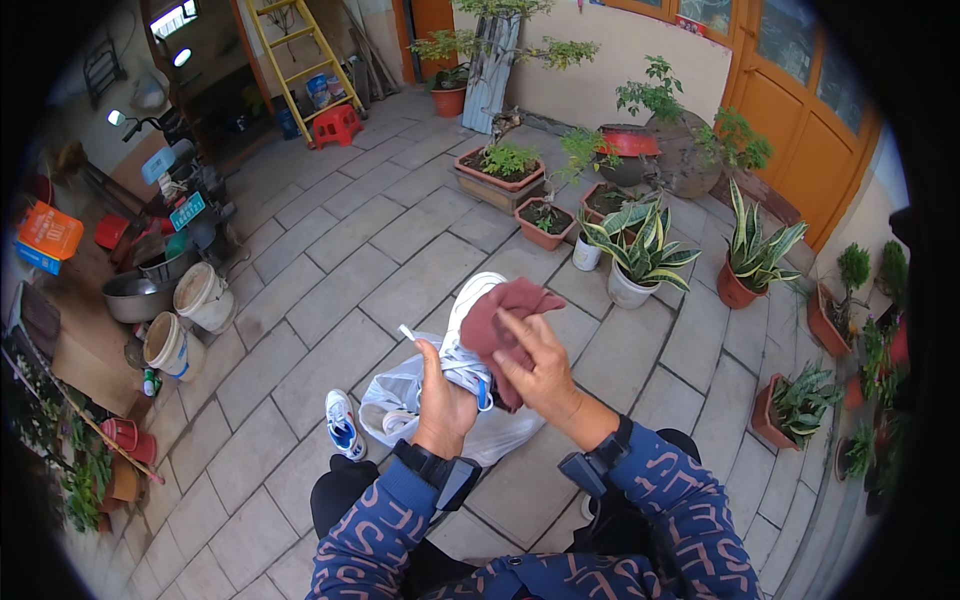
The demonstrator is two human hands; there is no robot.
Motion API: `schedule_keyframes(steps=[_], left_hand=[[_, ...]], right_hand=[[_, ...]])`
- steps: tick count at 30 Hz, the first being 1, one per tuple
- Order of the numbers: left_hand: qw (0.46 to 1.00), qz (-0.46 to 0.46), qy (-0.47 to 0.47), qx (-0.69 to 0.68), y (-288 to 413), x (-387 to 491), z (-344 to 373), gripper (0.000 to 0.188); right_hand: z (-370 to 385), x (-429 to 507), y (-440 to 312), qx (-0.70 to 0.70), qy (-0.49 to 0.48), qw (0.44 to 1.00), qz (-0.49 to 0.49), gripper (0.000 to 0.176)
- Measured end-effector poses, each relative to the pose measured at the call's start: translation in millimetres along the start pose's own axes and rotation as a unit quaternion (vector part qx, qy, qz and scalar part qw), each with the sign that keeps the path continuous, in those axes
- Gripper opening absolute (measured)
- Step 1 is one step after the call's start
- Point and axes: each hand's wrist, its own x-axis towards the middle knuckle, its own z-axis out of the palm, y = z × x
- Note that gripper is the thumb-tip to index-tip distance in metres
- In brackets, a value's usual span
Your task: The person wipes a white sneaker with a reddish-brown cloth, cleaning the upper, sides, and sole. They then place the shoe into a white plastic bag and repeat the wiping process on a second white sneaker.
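Observation:
A white lace-up sneaker (457, 346) is held up before me, its toe pointing away. My left hand (444, 405) grips it near the heel and laces, thumb raised along the side. My right hand (541, 365) presses a reddish-brown cloth (489, 318) against the shoe's right side, covering part of the toe and upper. Beneath the shoe lies a whitish plastic bag (491, 439), its mouth open, with part of another pale shoe (397, 421) inside. Left of the bag, a white sneaker with a blue lining (343, 425) stands on the paving.
Potted snake plants (634, 259) and bonsai planters (501, 166) stand ahead on the right. Dirty white buckets (204, 298), a metal basin (135, 295) and a parked scooter (187, 180) line the left. A yellow ladder (300, 71) leans at the back beside a red stool (337, 124).

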Motion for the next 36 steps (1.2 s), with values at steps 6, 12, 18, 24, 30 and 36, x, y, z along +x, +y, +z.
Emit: schedule_keyframes(steps=[6,12,18,24,30,36], left_hand=[[0.999,0.016,-0.026,-0.013,13.6,-5.6,-4.4,0.079],[0.994,-0.011,0.002,-0.109,-3.0,-10.8,13.9,0.074],[0.994,0.044,0.01,-0.095,5.4,-5.5,16.4,0.072],[0.986,0.119,0.018,-0.116,30.7,4.2,-3.0,0.067],[0.976,0.166,0.035,-0.134,52.4,7.9,-8.5,0.075],[0.976,0.161,0.039,-0.143,56.5,7.8,-8.7,0.078]], right_hand=[[15.6,-13.1,-17.7,-0.1,-0.049,0.984,-0.141,0.071],[-19.8,44.9,20.5,-0.158,0.151,0.976,-0.014,0.059],[3.4,21.6,18.7,-0.09,0.095,0.991,-0.007,0.067],[53.4,-33.6,9.4,-0.028,0.016,0.996,0.077,0.077],[76.9,-81.3,-4.6,-0.019,-0.087,0.984,0.155,0.085],[67.7,-74.9,-18.2,0.063,-0.277,0.942,0.177,0.06]])
